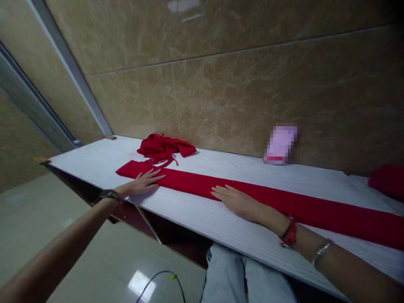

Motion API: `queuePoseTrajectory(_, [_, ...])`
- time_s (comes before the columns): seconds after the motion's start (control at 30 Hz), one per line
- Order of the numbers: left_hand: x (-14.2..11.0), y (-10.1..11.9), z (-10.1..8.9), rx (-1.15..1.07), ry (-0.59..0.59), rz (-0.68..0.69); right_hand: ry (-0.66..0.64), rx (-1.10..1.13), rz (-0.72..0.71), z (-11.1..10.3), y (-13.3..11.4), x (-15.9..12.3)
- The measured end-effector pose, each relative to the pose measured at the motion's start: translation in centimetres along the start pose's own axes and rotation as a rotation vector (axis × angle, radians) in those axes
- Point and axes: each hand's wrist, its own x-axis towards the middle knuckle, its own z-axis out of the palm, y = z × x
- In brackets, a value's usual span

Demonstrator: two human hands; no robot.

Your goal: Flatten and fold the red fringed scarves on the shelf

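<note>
A long red scarf (189, 182), folded into a narrow strip, stretches across the white tabletop (186, 212) from left of centre to the right edge of the view. My left hand (145, 183) lies flat near the strip's left end, fingers spread over the cloth. Farther right, my right hand (235, 199) rests flat with its fingertips on the scarf's near edge. Neither hand grips anything. Behind the left end sits a crumpled red fringed scarf (164, 145), its tassels close to the folded one.
A blurred pink object (280, 145) leans on the tan tiled wall (221, 97) at the back. More red cloth (388, 181) lies at the far right. Below the table's front edge are my legs (225, 273) and a black cable (164, 273) on the floor.
</note>
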Motion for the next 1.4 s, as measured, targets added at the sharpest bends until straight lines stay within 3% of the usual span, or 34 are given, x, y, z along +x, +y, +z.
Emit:
queuePoseTrajectory(0.1, [0.1, 1.6, -1.5, -0.008, 0.080, -0.003, 0.056, 0.031, 0.015, -1.6, -0.2, 0.6])
queuePoseTrajectory(0.23, [2.3, 6.4, -1.8, 0.035, 0.275, 0.118, 0.140, 0.046, 0.113, -2.1, -0.4, 3.2])
queuePoseTrajectory(0.33, [4.4, 10.1, -0.6, 0.045, 0.250, 0.209, 0.110, 0.048, 0.161, -1.0, -0.6, 5.0])
queuePoseTrajectory(0.4, [5.1, 11.3, 0.4, 0.066, 0.232, 0.240, 0.071, 0.044, 0.176, -0.1, -0.5, 5.1])
queuePoseTrajectory(0.53, [5.3, 10.6, 1.6, 0.117, 0.267, 0.274, 0.032, 0.037, 0.223, 0.3, 0.3, 1.6])
queuePoseTrajectory(0.63, [5.3, 9.7, 1.5, 0.130, 0.264, 0.281, -0.008, 0.049, 0.309, -0.6, 1.0, -2.6])
queuePoseTrajectory(0.7, [5.7, 10.4, 0.9, 0.158, 0.257, 0.261, -0.019, 0.076, 0.368, -1.6, 1.3, -4.6])
queuePoseTrajectory(0.77, [6.4, 12.4, 0.0, 0.194, 0.306, 0.235, 0.026, 0.089, 0.413, -2.7, 1.7, -5.5])
queuePoseTrajectory(0.87, [7.9, 17.6, -1.2, 0.154, 0.383, 0.260, 0.130, 0.056, 0.488, -3.9, 2.6, -5.4])
queuePoseTrajectory(0.97, [9.3, 22.4, -1.2, 0.095, 0.352, 0.375, 0.099, 0.020, 0.584, -3.7, 3.9, -6.1])
queuePoseTrajectory(1.03, [9.9, 24.0, -0.6, 0.099, 0.292, 0.445, 0.054, -0.009, 0.627, -2.8, 4.5, -7.7])
queuePoseTrajectory(1.17, [10.3, 23.8, 0.5, 0.128, 0.252, 0.519, 0.054, -0.060, 0.670, -1.5, 4.8, -12.2])
queuePoseTrajectory(1.4, [10.4, 23.3, 0.1, 0.159, 0.208, 0.525, -0.018, -0.106, 0.807, -2.9, 5.0, -18.5])
